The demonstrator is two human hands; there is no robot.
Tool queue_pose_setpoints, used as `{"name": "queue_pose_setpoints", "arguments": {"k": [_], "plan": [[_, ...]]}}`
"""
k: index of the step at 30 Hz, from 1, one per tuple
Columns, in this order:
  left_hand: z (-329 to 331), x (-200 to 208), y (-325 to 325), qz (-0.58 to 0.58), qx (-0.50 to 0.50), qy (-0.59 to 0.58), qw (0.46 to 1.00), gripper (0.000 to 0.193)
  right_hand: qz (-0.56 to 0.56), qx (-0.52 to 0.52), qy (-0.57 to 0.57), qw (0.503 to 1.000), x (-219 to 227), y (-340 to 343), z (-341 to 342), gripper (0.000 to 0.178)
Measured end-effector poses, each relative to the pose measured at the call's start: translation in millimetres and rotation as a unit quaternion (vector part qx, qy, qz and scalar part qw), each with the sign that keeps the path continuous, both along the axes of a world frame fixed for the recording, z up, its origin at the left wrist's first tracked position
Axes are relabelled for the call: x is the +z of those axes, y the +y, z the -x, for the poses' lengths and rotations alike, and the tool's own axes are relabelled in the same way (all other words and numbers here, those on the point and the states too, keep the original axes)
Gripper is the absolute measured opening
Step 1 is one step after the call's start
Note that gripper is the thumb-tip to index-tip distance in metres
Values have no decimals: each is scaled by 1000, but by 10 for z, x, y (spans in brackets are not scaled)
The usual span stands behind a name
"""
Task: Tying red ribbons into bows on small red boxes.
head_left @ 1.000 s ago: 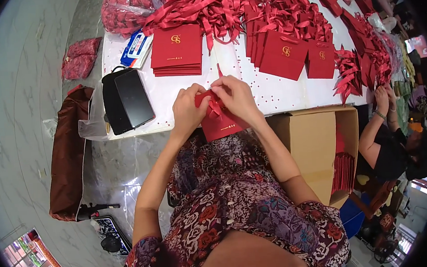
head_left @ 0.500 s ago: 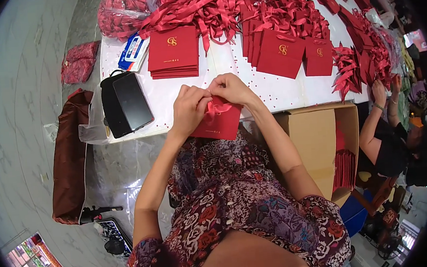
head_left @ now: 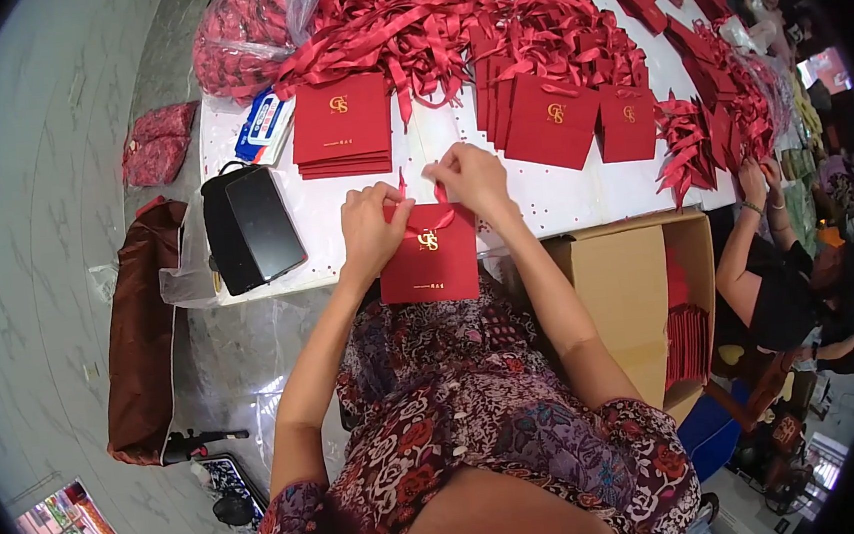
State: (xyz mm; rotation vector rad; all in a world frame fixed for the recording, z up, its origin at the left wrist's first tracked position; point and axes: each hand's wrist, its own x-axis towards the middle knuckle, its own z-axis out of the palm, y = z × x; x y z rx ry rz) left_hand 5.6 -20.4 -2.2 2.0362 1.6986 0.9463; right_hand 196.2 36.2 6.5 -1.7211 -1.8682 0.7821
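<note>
A small red paper gift bag (head_left: 429, 272) with gold print lies flat at the table's near edge, its lower part over my lap. A red satin ribbon (head_left: 431, 223) loops across its top. My left hand (head_left: 374, 227) is closed at the bag's upper left corner, pinching one side of the ribbon, with a ribbon tip sticking up above the fingers. Just beyond the bag's top edge, my right hand (head_left: 475, 177) pinches the other ribbon end between thumb and forefinger. The fingertips partly hide the ribbon ends.
Stacked red bags (head_left: 340, 123) lie ahead, a phone (head_left: 265, 224) on a black pouch at left. A ribbon heap (head_left: 398, 28) and ribboned bags (head_left: 556, 121) fill the far side. An open carton (head_left: 620, 292) stands at right, near another person's arms (head_left: 745, 232).
My hands have drawn apart, the left lower and the right slightly outward. The bag has turned straighter and slid toward me, and its gold emblem now shows below the ribbon.
</note>
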Motion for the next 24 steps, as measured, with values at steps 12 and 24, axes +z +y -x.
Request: {"name": "queue_pose_setpoints", "arguments": {"k": [12,24], "plan": [[-258,-143,256,-3,46,-16,999,16,34,12,242,970,-201,-97,20,18],[-328,101,180,-20,-14,-130,991,4,-77,61,177,979,2,-257,67,16]]}}
